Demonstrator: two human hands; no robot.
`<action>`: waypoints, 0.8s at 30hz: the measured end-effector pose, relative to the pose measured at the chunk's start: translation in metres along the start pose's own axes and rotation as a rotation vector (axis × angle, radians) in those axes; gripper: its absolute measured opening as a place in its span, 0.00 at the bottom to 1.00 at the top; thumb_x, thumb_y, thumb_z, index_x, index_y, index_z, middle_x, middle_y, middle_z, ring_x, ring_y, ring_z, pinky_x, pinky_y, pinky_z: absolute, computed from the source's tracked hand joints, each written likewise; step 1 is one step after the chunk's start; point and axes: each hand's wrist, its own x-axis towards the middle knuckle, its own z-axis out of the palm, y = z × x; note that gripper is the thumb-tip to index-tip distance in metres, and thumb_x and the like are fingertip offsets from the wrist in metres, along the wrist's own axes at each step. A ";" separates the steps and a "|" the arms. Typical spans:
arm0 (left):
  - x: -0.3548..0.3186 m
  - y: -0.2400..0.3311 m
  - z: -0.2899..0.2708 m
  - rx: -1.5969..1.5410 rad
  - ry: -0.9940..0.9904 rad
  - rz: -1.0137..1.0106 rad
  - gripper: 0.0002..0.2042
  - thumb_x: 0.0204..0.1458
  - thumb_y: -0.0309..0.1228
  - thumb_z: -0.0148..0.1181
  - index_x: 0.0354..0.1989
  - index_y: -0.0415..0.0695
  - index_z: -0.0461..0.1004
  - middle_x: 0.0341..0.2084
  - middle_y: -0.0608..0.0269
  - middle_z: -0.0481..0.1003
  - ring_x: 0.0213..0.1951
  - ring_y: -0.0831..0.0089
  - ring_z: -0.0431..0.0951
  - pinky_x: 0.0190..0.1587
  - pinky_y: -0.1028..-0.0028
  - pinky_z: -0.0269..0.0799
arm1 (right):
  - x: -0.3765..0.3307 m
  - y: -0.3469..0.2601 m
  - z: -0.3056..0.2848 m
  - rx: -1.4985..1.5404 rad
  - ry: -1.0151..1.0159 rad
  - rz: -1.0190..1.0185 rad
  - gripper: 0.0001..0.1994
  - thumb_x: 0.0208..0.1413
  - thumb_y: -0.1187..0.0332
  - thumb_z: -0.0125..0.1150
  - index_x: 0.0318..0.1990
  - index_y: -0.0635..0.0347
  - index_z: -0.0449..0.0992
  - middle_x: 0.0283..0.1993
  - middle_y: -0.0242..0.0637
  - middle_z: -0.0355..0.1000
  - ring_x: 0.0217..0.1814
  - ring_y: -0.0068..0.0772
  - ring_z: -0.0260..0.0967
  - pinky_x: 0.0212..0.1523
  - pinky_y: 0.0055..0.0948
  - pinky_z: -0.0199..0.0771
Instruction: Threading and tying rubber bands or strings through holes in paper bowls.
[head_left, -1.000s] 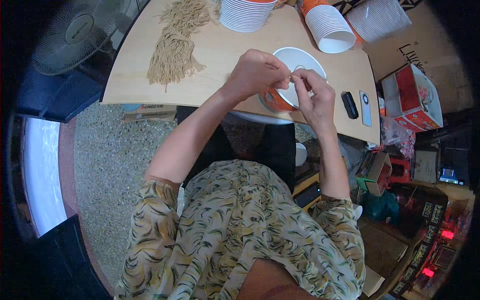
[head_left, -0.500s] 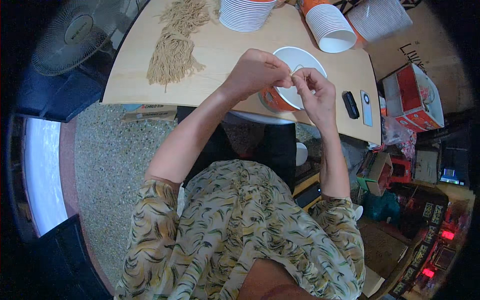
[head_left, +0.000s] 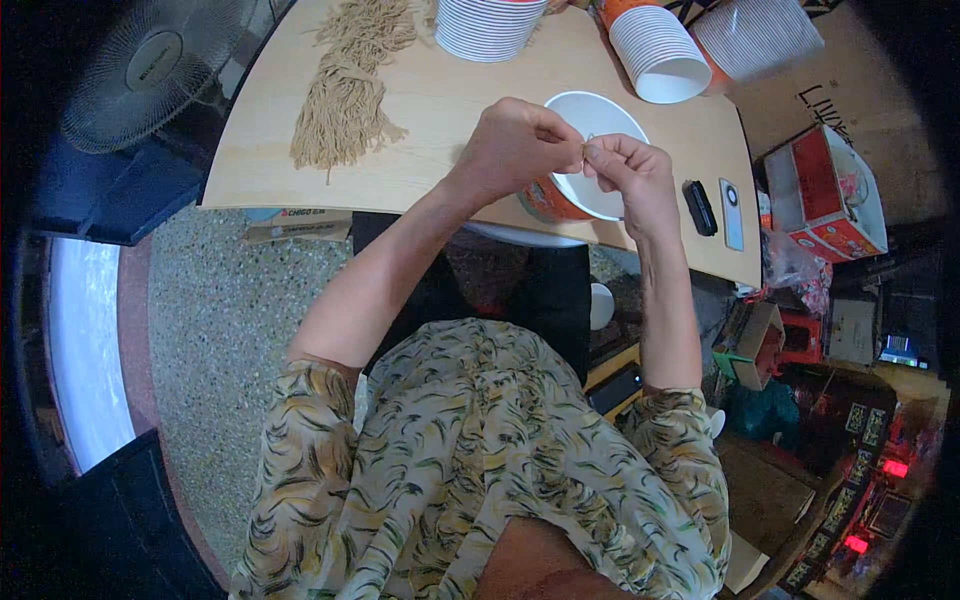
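My left hand (head_left: 520,145) and my right hand (head_left: 640,185) meet fingertip to fingertip over a white-lined paper tub (head_left: 580,108) with an orange outside. Each hand pinches a thin tan string (head_left: 591,138), most of which is hidden behind the fingers. A bit of it shows as a loop against the tub's white inside. To the left of my hands, a heap of tan strings (head_left: 350,115) is spread across the table (head_left: 255,150).
Stacked paper tubs (head_left: 485,28) stand at the far side, and another stack (head_left: 665,60) lies on its side to their right. A black case (head_left: 700,208) and a pale flat device (head_left: 733,215) lie at the right edge. A fan (head_left: 150,65) is at far left.
My right hand has turned slightly and its fingers have drawn closer together against the left fingertips. Less of the string shows between them now.
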 end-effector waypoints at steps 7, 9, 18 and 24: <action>-0.001 -0.003 0.002 -0.013 0.021 0.035 0.10 0.46 0.26 0.70 0.35 0.35 0.81 0.28 0.61 0.81 0.32 0.80 0.79 0.38 0.79 0.77 | 0.003 -0.001 -0.003 0.183 -0.004 0.131 0.04 0.53 0.73 0.65 0.31 0.65 0.80 0.24 0.31 0.75 0.20 0.13 0.60 0.20 0.14 0.54; -0.002 -0.002 0.003 0.026 0.052 0.042 0.10 0.46 0.27 0.70 0.36 0.35 0.82 0.28 0.61 0.81 0.32 0.80 0.79 0.37 0.79 0.77 | 0.003 0.000 -0.004 0.215 -0.008 0.152 0.04 0.53 0.73 0.65 0.31 0.65 0.80 0.23 0.31 0.74 0.19 0.13 0.60 0.19 0.14 0.54; -0.002 -0.002 0.005 0.104 0.070 0.101 0.09 0.49 0.27 0.68 0.36 0.35 0.81 0.28 0.62 0.81 0.31 0.81 0.79 0.37 0.79 0.77 | -0.002 -0.003 -0.001 0.178 0.039 0.150 0.05 0.54 0.72 0.65 0.32 0.65 0.80 0.24 0.32 0.75 0.18 0.14 0.62 0.19 0.14 0.57; -0.002 -0.005 -0.003 -0.137 -0.038 -0.047 0.08 0.51 0.25 0.66 0.37 0.34 0.81 0.29 0.61 0.81 0.33 0.80 0.79 0.40 0.80 0.78 | -0.007 -0.012 -0.002 0.118 0.018 0.141 0.10 0.61 0.67 0.58 0.34 0.67 0.79 0.25 0.33 0.76 0.19 0.15 0.63 0.20 0.15 0.61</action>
